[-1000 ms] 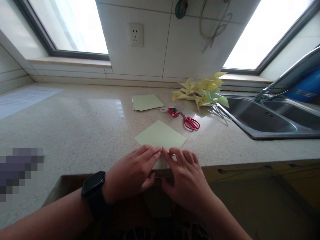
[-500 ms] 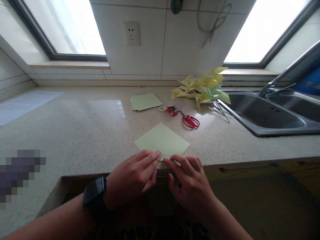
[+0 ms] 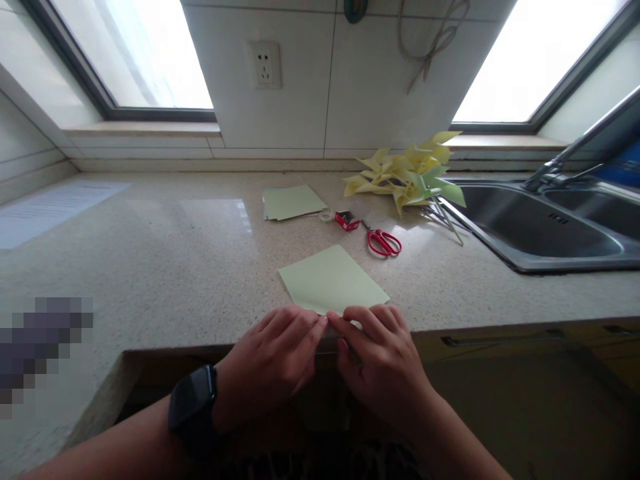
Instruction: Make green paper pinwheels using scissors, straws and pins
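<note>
Two hands, left hand [image 3: 273, 357] and right hand [image 3: 383, 363], fingertips pinching the near corner of a pale green paper sheet [image 3: 333, 280] lying flat at the countertop [image 3: 165, 260] edge. Beyond: red scissors [image 3: 384, 242], paper stack [image 3: 291, 201], yellow pinwheels [image 3: 407, 177], sink [image 3: 530, 230]. No legible writing anywhere

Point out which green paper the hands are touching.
The single green sheet at the counter's near edge, under both hands' fingers; the green paper stack lies untouched farther back.
</note>
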`<state>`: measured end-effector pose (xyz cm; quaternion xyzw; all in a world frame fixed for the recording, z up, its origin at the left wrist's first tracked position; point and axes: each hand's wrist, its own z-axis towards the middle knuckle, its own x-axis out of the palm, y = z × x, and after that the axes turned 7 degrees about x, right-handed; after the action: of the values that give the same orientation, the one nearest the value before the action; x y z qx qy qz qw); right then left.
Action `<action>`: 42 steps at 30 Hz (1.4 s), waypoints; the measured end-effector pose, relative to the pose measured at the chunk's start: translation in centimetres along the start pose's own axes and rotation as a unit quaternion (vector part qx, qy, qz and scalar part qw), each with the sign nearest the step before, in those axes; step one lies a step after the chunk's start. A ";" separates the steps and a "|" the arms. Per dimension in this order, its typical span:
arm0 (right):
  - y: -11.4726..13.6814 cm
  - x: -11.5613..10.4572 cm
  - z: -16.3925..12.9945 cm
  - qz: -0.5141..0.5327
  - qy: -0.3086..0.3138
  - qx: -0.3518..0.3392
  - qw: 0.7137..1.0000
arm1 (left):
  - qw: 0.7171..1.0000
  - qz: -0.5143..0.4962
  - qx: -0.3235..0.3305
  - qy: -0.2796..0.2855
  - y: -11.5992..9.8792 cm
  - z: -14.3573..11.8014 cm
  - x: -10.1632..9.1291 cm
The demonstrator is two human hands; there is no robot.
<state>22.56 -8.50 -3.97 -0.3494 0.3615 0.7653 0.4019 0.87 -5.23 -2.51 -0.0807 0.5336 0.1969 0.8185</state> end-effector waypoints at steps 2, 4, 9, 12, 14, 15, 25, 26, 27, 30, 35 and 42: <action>-0.1 0.0 0.2 -0.003 0.001 -0.007 1.000 | 1.000 0.001 -0.008 0.006 -0.1 0.1 0.1; -0.1 0.0 0.2 -0.005 0.001 -0.012 1.000 | 1.000 0.000 -0.010 0.011 -0.1 0.1 0.2; -0.2 -0.3 0.2 0.006 0.007 -0.007 1.000 | 0.999 0.001 -0.030 0.020 -0.2 0.6 0.3; -0.6 -0.4 0.1 0.032 0.006 -0.016 0.999 | 0.999 0.011 -0.032 0.023 -0.6 0.9 0.3; -0.9 -0.4 -0.1 0.049 -0.006 -0.028 0.998 | 0.999 0.023 -0.023 0.020 -0.7 1.0 0.3; -1.0 -0.3 -0.3 0.053 -0.012 -0.033 0.998 | 0.999 0.028 -0.019 0.017 -0.8 1.1 0.3; -0.9 -0.4 -0.6 0.014 -0.038 -0.022 0.999 | 0.999 0.026 -0.023 0.017 -0.5 1.2 0.3; -1.0 -0.4 -0.6 0.014 -0.030 -0.025 0.999 | 0.999 0.023 -0.025 0.018 -0.5 1.2 0.3; -1.1 -0.5 -0.5 0.015 -0.021 -0.027 0.999 | 0.999 0.020 -0.027 0.018 -0.5 1.2 0.3; -1.4 -0.5 -0.4 0.011 -0.010 -0.026 1.000 | 0.999 0.022 -0.027 0.021 -0.5 1.2 0.3; -1.7 -0.3 -0.4 0.005 -0.020 -0.039 0.999 | 0.999 0.036 -0.021 0.016 -0.3 1.3 0.4; -1.9 -0.2 -0.6 0.000 -0.018 -0.042 0.999 | 0.999 0.035 -0.026 0.012 -0.4 1.3 0.5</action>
<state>24.41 -8.30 -4.66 -0.3517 0.3216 0.7864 0.3930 2.26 -5.04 -2.43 -0.0862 0.5406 0.2380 0.8023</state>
